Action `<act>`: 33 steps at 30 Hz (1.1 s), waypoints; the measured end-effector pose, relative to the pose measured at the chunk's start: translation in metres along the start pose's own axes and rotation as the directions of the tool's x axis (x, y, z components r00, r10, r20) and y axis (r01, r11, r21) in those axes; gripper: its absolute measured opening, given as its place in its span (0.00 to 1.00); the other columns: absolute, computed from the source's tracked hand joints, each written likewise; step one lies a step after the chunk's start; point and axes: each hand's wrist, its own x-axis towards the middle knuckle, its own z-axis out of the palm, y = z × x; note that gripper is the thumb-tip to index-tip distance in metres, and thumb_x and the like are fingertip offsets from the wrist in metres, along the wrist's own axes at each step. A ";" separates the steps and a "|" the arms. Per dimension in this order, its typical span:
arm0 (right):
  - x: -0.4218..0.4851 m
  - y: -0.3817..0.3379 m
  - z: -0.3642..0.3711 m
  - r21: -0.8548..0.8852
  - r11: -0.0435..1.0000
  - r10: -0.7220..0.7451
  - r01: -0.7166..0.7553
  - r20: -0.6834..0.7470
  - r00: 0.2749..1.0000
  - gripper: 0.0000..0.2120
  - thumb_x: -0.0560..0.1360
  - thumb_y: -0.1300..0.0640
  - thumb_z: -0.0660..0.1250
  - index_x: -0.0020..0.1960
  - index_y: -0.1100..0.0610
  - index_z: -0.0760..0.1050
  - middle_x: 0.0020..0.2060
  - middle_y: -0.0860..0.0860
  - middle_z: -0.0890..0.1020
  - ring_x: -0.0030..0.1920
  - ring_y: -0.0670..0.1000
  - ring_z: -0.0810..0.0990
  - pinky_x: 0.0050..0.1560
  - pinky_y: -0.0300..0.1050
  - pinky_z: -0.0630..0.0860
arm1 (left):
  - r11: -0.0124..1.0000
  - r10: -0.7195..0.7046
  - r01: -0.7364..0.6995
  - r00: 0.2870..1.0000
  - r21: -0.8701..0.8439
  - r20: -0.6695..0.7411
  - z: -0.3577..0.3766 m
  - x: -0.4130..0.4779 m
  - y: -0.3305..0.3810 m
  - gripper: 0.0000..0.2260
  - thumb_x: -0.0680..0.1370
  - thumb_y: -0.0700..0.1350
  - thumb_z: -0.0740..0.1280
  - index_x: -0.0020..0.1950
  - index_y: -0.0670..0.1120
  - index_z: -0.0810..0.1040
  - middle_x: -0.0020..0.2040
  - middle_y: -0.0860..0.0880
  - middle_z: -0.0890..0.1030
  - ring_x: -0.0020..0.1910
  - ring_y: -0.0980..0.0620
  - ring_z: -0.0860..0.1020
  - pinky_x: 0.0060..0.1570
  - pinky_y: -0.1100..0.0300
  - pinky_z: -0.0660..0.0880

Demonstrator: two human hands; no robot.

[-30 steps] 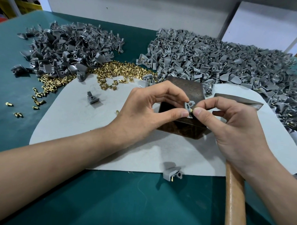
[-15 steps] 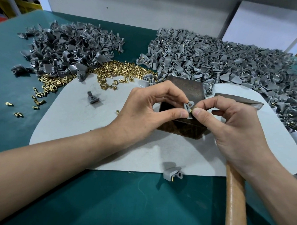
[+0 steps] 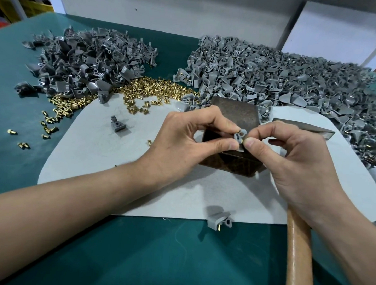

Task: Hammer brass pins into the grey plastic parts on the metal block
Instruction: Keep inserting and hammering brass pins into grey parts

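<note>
**Pin met part over the block**

From my station I saw both hands up over the metal block (image 3: 237, 115), which sat on the white mat (image 3: 117, 167). The left hand (image 3: 182, 142) pinched one grey plastic part (image 3: 239, 136) between thumb and forefinger, holding it above the block's near top edge; I could not tell whether it touched the block. The right hand (image 3: 300, 166) pinched a brass pin (image 3: 243, 141) between thumb and forefinger, right against the part's right side.

The hammer (image 3: 299, 255) lay under the right hand, its wooden handle running toward me and its metal head showing just right of the block. I could not tell whether the lower fingers gripped the handle.

Behind the block, a heap of loose pins (image 3: 155, 89) lay between a darker pile of parts (image 3: 85, 58) on the left and a larger pile of paler parts (image 3: 271, 77) on the right. One single part (image 3: 117, 125) rested on the mat left of the hands. Another part (image 3: 219, 219), a pin sticking out of it, lay on the mat's near edge over the green table cover (image 3: 134, 258).
</note>
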 end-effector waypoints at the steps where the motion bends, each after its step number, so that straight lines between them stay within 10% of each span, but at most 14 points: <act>1: 0.000 0.000 0.000 0.002 1.000 0.000 0.000 -0.002 1.000 0.05 0.71 0.58 0.71 0.38 0.50 0.80 0.36 0.46 0.82 0.44 0.57 0.79 0.51 0.64 0.74 | 1.000 -0.002 0.002 1.000 0.002 -0.001 0.000 0.000 0.000 0.09 0.71 0.37 0.74 0.46 0.48 0.80 0.46 0.44 0.84 0.47 0.48 0.82 0.59 0.70 0.69; 12: 0.002 0.002 -0.003 0.055 0.998 0.037 -0.039 0.040 0.999 0.05 0.72 0.57 0.72 0.37 0.51 0.81 0.36 0.47 0.83 0.44 0.54 0.79 0.54 0.63 0.73 | 1.000 -0.027 0.027 1.000 -0.005 0.002 0.000 0.000 0.002 0.08 0.70 0.37 0.74 0.46 0.47 0.80 0.46 0.47 0.84 0.47 0.50 0.82 0.58 0.72 0.69; 20: 0.001 -0.002 -0.005 0.155 0.984 0.080 -0.083 0.027 0.996 0.07 0.71 0.58 0.66 0.39 0.50 0.82 0.36 0.46 0.84 0.38 0.40 0.80 0.39 0.27 0.73 | 1.000 -0.022 0.022 0.999 0.007 0.044 -0.001 0.001 0.003 0.08 0.71 0.38 0.73 0.48 0.40 0.79 0.47 0.40 0.83 0.46 0.48 0.83 0.59 0.68 0.71; 33: 0.000 -0.004 -0.005 0.237 0.966 0.087 -0.102 0.074 0.994 0.05 0.69 0.54 0.68 0.41 0.53 0.83 0.38 0.55 0.84 0.39 0.46 0.81 0.42 0.37 0.77 | 0.995 -0.066 0.063 0.997 -0.073 -0.034 0.000 0.000 0.001 0.05 0.70 0.40 0.74 0.43 0.41 0.79 0.45 0.39 0.83 0.47 0.42 0.82 0.58 0.65 0.74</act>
